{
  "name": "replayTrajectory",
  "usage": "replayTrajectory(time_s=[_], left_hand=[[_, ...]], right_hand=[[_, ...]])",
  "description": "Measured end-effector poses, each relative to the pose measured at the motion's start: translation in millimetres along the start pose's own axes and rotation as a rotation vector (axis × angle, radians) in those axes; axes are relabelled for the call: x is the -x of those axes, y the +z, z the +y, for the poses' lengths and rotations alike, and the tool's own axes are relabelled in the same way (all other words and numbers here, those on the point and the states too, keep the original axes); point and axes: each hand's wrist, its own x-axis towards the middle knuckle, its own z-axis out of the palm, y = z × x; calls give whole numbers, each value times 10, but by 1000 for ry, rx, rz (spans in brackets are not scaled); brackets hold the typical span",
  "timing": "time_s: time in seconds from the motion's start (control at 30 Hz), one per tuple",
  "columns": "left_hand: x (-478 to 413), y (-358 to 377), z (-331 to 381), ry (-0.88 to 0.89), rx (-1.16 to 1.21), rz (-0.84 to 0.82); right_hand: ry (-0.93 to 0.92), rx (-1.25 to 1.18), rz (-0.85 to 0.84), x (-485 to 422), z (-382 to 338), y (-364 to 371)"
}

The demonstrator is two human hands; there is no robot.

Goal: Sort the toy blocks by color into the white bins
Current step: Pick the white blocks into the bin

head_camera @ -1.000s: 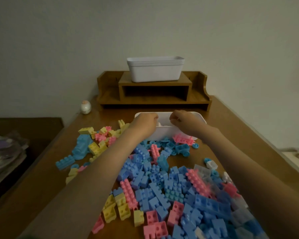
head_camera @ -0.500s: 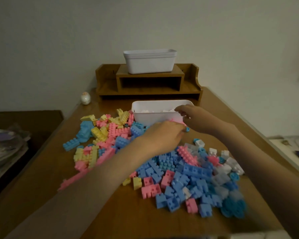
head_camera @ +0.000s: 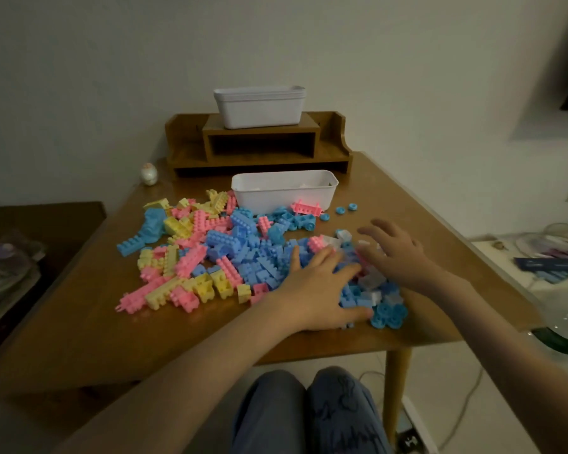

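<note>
The left grip (head_camera: 315, 290) lies flat and open, fingers spread, pressing on blue blocks (head_camera: 243, 247) at the heap's near right; just beside it the right grip (head_camera: 394, 253), blurred, spreads straight fingers over clear and white blocks (head_camera: 371, 280), holding nothing; pink and yellow blocks (head_camera: 177, 257) sprawl leftward across the worktop (head_camera: 79, 322); behind the heap stands a white bin (head_camera: 282, 199) with pale pieces inside; farther back, stacked white bins (head_camera: 259, 109) top a wooden shelf (head_camera: 328, 149).

Your blocks (head_camera: 243, 253) spread across the worktop (head_camera: 79, 322). A near bin (head_camera: 282, 198) stands just behind them; a second bin (head_camera: 259, 109) sits on the shelf (head_camera: 184, 149) at the worktop's rear.
</note>
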Motion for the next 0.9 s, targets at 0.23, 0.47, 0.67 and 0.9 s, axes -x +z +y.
replayTrajectory(time_s=[0.23, 0.47, 0.67, 0.9], left_hand=[[-10, 68, -269, -175, 5, 155], [4, 73, -591, -249, 100, 193], [-16, 38, -813, -246, 161, 239], [75, -157, -847, -190, 247, 328]], right_hand=[[105, 64, -86, 299, 190, 270], [122, 0, -10, 86, -51, 402], [103, -2, -10, -123, -180, 490], [65, -24, -17, -192, -229, 483]])
